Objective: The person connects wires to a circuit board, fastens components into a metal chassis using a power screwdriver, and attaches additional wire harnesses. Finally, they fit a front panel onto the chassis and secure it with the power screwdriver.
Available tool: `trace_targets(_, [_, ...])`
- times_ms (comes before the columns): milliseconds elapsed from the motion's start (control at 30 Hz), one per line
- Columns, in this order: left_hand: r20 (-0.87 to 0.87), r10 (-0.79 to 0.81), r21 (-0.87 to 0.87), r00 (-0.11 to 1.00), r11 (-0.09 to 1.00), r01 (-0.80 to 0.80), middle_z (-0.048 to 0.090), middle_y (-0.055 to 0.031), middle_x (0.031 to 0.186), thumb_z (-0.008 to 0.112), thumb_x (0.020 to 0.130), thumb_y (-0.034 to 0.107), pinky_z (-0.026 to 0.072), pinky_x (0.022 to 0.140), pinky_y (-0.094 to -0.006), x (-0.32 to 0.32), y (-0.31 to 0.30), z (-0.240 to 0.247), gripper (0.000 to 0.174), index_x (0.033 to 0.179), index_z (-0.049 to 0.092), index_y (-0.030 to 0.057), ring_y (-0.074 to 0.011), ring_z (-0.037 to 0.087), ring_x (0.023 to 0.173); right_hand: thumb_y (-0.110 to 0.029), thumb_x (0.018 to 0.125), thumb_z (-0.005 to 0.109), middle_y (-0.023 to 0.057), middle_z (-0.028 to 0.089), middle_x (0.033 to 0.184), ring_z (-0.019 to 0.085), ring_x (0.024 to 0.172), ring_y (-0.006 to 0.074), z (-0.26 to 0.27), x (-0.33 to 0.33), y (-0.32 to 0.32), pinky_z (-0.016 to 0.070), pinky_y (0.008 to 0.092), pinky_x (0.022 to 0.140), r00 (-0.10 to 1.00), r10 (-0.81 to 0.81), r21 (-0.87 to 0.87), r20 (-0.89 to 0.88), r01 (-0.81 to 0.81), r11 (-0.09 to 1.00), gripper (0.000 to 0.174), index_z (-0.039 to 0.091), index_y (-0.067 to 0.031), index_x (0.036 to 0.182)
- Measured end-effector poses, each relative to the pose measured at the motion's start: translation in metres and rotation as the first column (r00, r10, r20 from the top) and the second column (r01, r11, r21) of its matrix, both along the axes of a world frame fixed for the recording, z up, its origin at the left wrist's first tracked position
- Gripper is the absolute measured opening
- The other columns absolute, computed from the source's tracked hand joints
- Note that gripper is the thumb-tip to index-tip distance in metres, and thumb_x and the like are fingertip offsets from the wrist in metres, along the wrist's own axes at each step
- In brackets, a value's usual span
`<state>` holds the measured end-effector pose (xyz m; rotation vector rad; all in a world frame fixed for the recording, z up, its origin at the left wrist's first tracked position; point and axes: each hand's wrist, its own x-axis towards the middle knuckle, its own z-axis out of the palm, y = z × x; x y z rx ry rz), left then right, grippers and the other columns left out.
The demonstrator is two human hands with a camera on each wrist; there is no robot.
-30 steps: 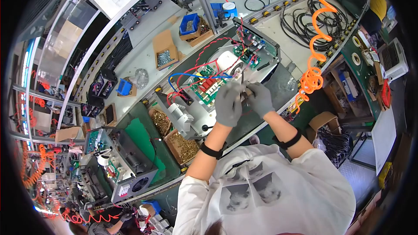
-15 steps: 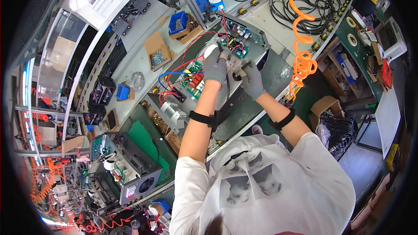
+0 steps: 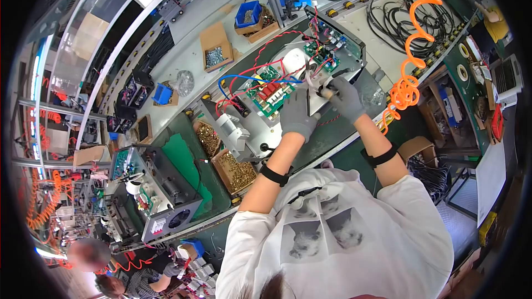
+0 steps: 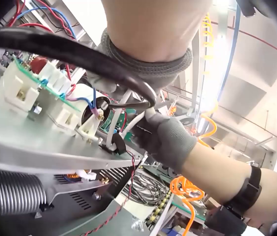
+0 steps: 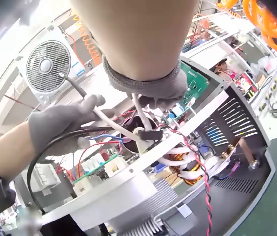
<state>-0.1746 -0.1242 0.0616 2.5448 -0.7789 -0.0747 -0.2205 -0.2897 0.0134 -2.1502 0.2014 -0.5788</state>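
Observation:
In the head view, the left hand (image 3: 298, 112), in a grey glove, is at the near edge of an opened metal chassis (image 3: 256, 133). The right wrist view shows that left hand (image 5: 62, 123) pinching a white-sleeved cable (image 5: 110, 122) with a metal lug at its end. The right hand (image 3: 347, 99) is just to the right; in the left wrist view its curled fingers (image 4: 170, 140) grip another white sleeved lead (image 4: 150, 114). Both leads run down beside a white cylinder (image 3: 293, 62). A black cable (image 4: 69, 49) arches past the left hand.
Behind the chassis stand a cardboard box of screws (image 3: 215, 55) and a blue bin (image 3: 247, 14). Boxes of brass parts (image 3: 235, 171) lie to its left, beside a second chassis (image 3: 160, 199). An orange coiled hose (image 3: 409, 72) hangs at the right.
My left hand has come back from beside the white cylinder to the chassis's near edge. The right hand stays close to the leads, and the head view has shifted.

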Motion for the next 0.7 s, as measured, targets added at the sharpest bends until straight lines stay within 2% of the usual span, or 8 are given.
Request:
trace_targets(100, [0.082,-0.043,-0.03,0.996,0.999,0.045,0.057,-0.0105,0.111,0.069,0.074,0.02,0.0451,0.083,-0.0411,0.002,0.009,-0.024,0.041,0.114,0.059,0.0179,-0.0308,0.054,0.1,-0.017,0.076,0.07,0.0139,0.058,0.096,0.061,0.078,0.026,-0.007,-0.006,0.003,0.0494,0.0345,0.068,0.996,-0.07,-0.076,0.047,0.074,0.994,0.031,0.062,-0.0022,0.102])
trace_targets(233, [0.148,-0.039,-0.098,0.988,0.994,0.054,0.058,-0.0083,0.102,0.068,0.075,0.019,0.0452,0.078,-0.0405,0.013,0.015,-0.045,0.029,0.104,0.065,0.0189,-0.0292,0.056,0.094,-0.011,0.073,0.071,0.0127,0.059,0.098,0.061,0.079,0.0243,0.0,-0.003,-0.003,0.0507,0.0338,0.069,0.999,-0.018,-0.092,-0.034,0.015,0.996,0.037,0.062,-0.0028,0.108])
trace_targets(300, [0.122,-0.003,-0.036,0.993,0.999,0.007,0.056,-0.0042,0.099,0.066,0.075,0.016,0.0442,0.077,-0.0395,0.013,0.011,-0.045,0.027,0.1,0.066,0.0222,-0.0255,0.056,0.094,-0.01,0.073,0.071,0.0117,0.059,0.099,0.062,0.079,0.0239,0.018,0.001,-0.005,0.0512,0.0328,0.07,0.94,0.046,0.05,-0.338,-0.031,0.998,0.036,0.062,-0.0025,0.106])
trace_targets(367, [0.119,0.011,-0.063,0.993,0.998,-0.003,0.056,-0.0065,0.099,0.066,0.074,0.016,0.045,0.076,-0.0392,0.014,0.004,-0.043,0.027,0.1,0.066,0.021,-0.0261,0.056,0.094,-0.009,0.073,0.071,0.0121,0.059,0.098,0.062,0.078,0.024,0.014,0.007,-0.006,0.0511,0.0329,0.07,0.942,0.056,0.014,-0.331,-0.054,0.998,0.035,0.061,-0.0024,0.106])
trace_targets(467, [0.189,0.046,-0.145,0.981,0.989,-0.019,0.056,-0.0075,0.091,0.069,0.073,0.026,0.047,0.074,-0.0389,0.011,-0.012,-0.048,0.024,0.096,0.068,0.0174,-0.0274,0.055,0.09,-0.008,0.073,0.07,0.0125,0.059,0.096,0.062,0.077,0.0239,0.008,0.01,-0.004,0.051,0.0329,0.07,0.949,0.046,-0.026,-0.313,-0.057,0.998,0.035,0.061,-0.0022,0.106])
trace_targets(533, [0.141,0.075,-0.122,0.987,0.991,-0.057,0.056,-0.008,0.091,0.069,0.072,0.024,0.047,0.074,-0.0387,0.014,-0.019,-0.048,0.024,0.095,0.069,0.0172,-0.0274,0.055,0.089,-0.008,0.073,0.069,0.0126,0.059,0.095,0.062,0.076,0.0237,0.003,0.013,-0.005,0.051,0.0329,0.07,0.952,0.033,-0.035,-0.306,-0.046,0.998,0.034,0.061,-0.0022,0.106])
trace_targets(633, [0.084,0.126,-0.124,0.988,0.986,-0.115,0.055,-0.0089,0.089,0.07,0.069,0.021,0.0468,0.074,-0.0388,0.013,-0.024,-0.045,0.022,0.091,0.07,0.0169,-0.0279,0.055,0.089,-0.008,0.073,0.069,0.0124,0.059,0.094,0.062,0.077,0.0237,0.005,0.013,-0.003,0.0509,0.0333,0.07,0.941,0.0,0.059,-0.337,0.021,0.998,0.035,0.061,-0.0027,0.106])
trace_targets(700, [0.0,0.112,-0.114,0.994,0.987,-0.111,0.057,-0.0102,0.101,0.068,0.069,0.015,0.0459,0.081,-0.0403,0.012,-0.024,-0.043,0.027,0.096,0.067,0.0154,-0.0302,0.054,0.099,-0.009,0.072,0.07,0.0126,0.058,0.095,0.062,0.078,0.0251,0.018,0.008,-0.002,0.0507,0.0341,0.072,0.939,0.069,0.231,-0.337,0.011,0.973,0.035,0.061,-0.0033,0.106])
